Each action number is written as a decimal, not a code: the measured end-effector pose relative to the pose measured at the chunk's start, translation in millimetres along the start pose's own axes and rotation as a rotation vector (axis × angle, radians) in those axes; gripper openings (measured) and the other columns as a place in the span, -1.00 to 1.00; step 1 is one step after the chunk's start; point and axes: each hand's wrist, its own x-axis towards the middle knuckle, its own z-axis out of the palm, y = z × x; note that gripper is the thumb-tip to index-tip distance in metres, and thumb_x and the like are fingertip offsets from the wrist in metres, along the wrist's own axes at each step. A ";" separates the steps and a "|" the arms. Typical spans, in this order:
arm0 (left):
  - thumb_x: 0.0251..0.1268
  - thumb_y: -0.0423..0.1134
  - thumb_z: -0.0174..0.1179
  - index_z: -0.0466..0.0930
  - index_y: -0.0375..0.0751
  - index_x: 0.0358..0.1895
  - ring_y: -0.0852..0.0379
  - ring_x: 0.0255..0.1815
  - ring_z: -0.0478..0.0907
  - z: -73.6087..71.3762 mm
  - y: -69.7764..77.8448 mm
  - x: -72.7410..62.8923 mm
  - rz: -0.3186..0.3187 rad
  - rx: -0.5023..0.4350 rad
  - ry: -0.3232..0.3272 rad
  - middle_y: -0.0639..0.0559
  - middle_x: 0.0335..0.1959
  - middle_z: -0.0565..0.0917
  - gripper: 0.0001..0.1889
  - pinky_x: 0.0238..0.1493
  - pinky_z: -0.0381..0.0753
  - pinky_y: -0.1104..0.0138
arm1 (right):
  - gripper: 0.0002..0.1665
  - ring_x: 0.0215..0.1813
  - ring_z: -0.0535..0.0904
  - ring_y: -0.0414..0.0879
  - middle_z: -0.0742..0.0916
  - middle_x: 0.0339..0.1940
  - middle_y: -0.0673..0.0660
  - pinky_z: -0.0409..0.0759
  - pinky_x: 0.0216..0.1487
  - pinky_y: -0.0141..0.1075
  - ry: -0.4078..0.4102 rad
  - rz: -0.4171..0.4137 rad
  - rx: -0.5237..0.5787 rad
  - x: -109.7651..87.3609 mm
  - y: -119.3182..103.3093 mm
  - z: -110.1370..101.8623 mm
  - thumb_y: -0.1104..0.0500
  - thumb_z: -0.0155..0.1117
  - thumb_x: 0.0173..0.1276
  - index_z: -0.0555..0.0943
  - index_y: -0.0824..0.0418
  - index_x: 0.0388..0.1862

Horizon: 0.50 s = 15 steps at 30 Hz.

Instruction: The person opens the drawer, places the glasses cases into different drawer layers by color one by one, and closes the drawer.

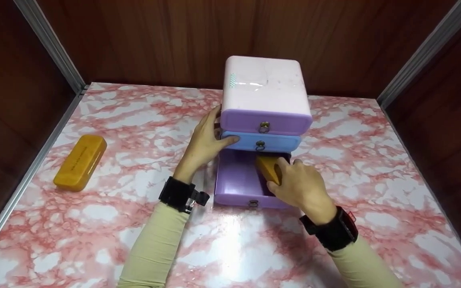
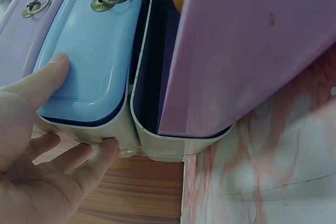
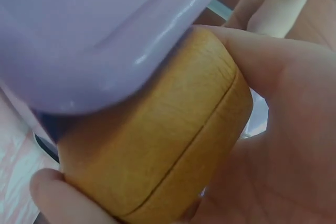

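Observation:
A three-tier drawer cabinet has a white top, a purple top drawer, a blue middle drawer and a pulled-out purple bottom drawer. My left hand rests against its left side, thumb on the blue front and fingertips on the pale side wall. With my right hand I grip a mustard-yellow glasses case at the right part of the bottom drawer. The case is tilted, its far end inside the drawer under the blue one. In the right wrist view, thumb and fingers hold opposite sides of it.
Another mustard-yellow glasses case lies on the red-and-white marbled table at the left. Dark wood panels with metal edging stand at the back and both sides. Ring pulls hang on the drawer fronts.

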 end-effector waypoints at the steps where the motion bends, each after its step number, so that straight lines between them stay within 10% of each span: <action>1: 0.22 -0.10 0.60 0.02 -0.13 0.73 -0.17 0.38 0.58 0.1 -0.1 -0.1 0.000 0.001 0.001 -0.26 0.55 0.37 0.13 0.40 0.61 0.16 | -0.34 -0.26 0.68 0.43 0.68 -0.09 0.52 0.71 -0.26 0.22 0.000 0.005 -0.004 0.8 -1.0 0.6 -0.17 0.39 0.40 0.53 0.28 0.22; 15: 0.21 -0.03 0.59 0.01 -0.13 0.74 -0.18 0.39 0.57 -1.0 0.1 -0.7 -0.007 0.011 -0.006 -0.25 0.56 0.37 0.15 0.43 0.58 0.12 | -0.35 -0.16 0.67 0.48 0.58 0.09 0.59 0.73 -0.20 0.21 -0.029 0.070 0.036 8.6 -6.5 8.6 -0.17 0.40 0.39 0.46 0.27 0.16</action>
